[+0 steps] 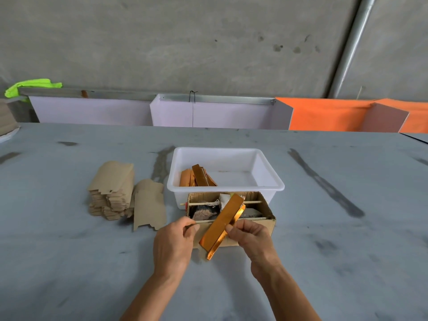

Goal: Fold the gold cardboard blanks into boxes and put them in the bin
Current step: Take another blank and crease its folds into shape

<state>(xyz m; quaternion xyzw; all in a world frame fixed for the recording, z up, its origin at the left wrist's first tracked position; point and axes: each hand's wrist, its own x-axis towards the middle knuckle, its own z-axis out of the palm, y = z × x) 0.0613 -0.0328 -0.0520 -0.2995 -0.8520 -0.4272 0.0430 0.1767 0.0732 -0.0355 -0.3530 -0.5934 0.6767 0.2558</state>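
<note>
Hands meet at the lower middle of the frame over a grey worktop (69, 251). The right hand (251, 237) pinches a long gold box (222, 224) at its edge, holding it slanted above an open brown carton (266, 212) of odds and ends. The left hand (173, 246) has its fingers curled, thumb and forefinger nipping the end of a thin stick (208, 220) that lies across the carton. Just behind the carton sits a white bin (268, 181) with several folded gold boxes (199, 176) leaning in its left side. Left of the bin, a stack of flat blanks (113, 188) lies brown side up, one loose blank (149, 209) beside it.
</note>
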